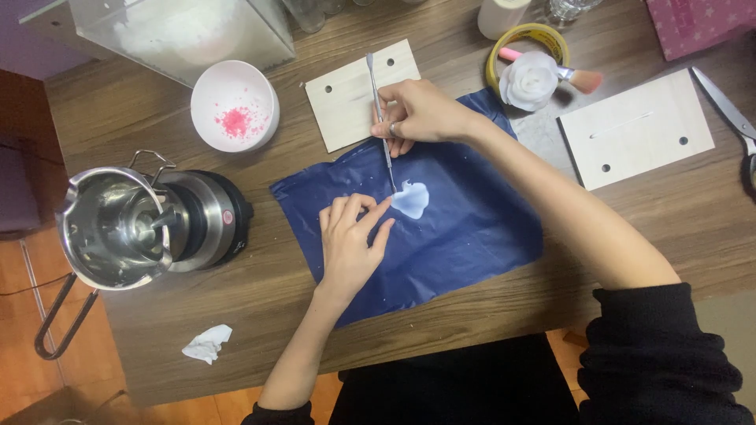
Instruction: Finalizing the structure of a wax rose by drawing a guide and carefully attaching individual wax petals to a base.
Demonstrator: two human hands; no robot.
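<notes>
A dark blue plastic sheet (465, 236) lies on the wooden table (236, 315). On it sits a small flat white wax piece (413, 200). My right hand (417, 114) grips a thin metal tool (381, 118), its lower tip touching the wax piece's left edge. My left hand (350, 240) rests flat on the sheet, its fingertips touching the wax piece from the left.
A metal melting pot (118, 228) stands on a black heater at the left. Behind are a white bowl (234, 106) with pink bits, two wooden boards (346, 98) (638, 130), a white wax flower (529, 79), a pink brush, tape roll, scissors (728, 110). A crumpled tissue (207, 343) lies near the front edge.
</notes>
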